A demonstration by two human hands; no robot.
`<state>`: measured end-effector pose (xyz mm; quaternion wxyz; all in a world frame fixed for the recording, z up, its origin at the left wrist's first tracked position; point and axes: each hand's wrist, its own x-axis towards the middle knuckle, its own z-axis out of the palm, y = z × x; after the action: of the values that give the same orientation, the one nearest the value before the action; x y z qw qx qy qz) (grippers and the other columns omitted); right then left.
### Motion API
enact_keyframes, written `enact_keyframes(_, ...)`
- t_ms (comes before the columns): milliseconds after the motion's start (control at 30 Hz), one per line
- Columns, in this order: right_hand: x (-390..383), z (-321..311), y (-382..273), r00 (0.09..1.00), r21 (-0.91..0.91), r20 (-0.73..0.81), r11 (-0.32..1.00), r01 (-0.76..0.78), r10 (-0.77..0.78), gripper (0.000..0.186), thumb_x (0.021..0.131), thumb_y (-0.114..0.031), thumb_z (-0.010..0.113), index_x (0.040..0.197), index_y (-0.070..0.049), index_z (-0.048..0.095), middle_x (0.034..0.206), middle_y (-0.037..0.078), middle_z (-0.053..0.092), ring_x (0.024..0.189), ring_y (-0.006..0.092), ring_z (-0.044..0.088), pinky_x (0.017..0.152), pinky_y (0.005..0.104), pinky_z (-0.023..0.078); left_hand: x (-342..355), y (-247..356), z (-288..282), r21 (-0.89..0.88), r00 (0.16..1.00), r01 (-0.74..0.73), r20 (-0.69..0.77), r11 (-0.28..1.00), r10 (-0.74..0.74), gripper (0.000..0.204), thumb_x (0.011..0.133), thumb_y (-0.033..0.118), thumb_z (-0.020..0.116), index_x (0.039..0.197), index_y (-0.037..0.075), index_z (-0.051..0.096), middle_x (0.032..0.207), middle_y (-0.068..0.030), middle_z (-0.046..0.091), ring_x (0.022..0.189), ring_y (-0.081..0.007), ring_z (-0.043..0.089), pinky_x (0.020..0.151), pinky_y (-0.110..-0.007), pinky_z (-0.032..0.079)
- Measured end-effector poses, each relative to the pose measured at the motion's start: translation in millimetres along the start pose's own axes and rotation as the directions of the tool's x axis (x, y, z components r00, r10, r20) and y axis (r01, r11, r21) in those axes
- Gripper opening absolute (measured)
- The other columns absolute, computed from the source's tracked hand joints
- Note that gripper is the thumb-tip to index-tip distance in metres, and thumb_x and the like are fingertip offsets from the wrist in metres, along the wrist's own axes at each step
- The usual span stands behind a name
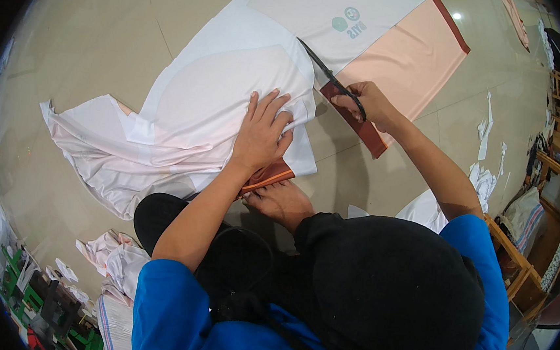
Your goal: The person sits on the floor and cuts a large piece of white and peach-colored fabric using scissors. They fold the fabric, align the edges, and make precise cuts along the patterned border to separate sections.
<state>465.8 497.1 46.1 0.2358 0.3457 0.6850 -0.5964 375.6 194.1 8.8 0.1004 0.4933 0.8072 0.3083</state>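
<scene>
gripping scissors (329, 75) rh (372, 104), lh (263, 132) on cloth (211, 94)

A person (395, 296) in a bright blue shirt (167, 311) presses a spread left hand (262, 133) onto thin white fabric (207, 97) laid across a glossy beige tiled floor (107, 36), while the right hand (372, 106) grips long black scissors (330, 76) beside a peach cloth panel (404, 63) with dark red bands (368, 137). The blades (309, 51) appear to touch the white fabric. Narrow white cloth scraps (484, 132) lie at right.
</scene>
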Motion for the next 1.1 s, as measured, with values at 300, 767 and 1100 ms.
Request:
enact_keyframes(300, 13, 3, -16, 0.999, 0.018, 0.013, 0.999, -0.032, 0.032, 0.036, 0.094, -0.035, 0.087, 0.098, -0.001, 0.077, 0.073, -0.003, 0.06, 0.057, 0.0056, 0.051, 0.052, 0.024, 0.039, 0, 0, 0, -0.009, 1.0, 0.004, 0.008, 1.0, -0.004, 0.026, 0.092, 0.016, 0.073, 0.116, 0.009, 0.067, 0.154, -0.0152, 0.06, 0.156, -0.0386, 0.045, 0.134, -0.067, 0.027)
enact_keyframes(767, 16, -9, -18, 0.999, -0.065, 0.037, 0.998, -0.021, 0.024, 0.024, 0.093, -0.027, 0.086, 0.092, -0.006, 0.075, 0.065, -0.005, 0.055, 0.054, 0.0059, 0.047, 0.051, 0.0254, 0.033, 0, -1, 0, 0.004, 1.0, -0.003, 0.008, 1.0, 0.003, 0.026, 0.092, 0.017, 0.073, 0.116, 0.009, 0.066, 0.154, -0.0148, 0.06, 0.157, -0.0384, 0.045, 0.134, -0.067, 0.027)
enact_keyframes(1100, 23, -9, -32, 0.999, -0.072, 0.029, 0.997, -0.025, 0.028, 0.03, 0.094, -0.033, 0.086, 0.079, -0.012, 0.071, 0.064, -0.006, 0.055, 0.053, 0.0059, 0.047, 0.051, 0.0259, 0.033, 1, 1, 0, -0.017, 1.0, 0.001, -0.006, 1.0, -0.001, 0.024, 0.09, 0.012, 0.074, 0.113, 0.009, 0.066, 0.154, -0.0156, 0.06, 0.155, -0.0401, 0.048, 0.132, -0.068, 0.028)
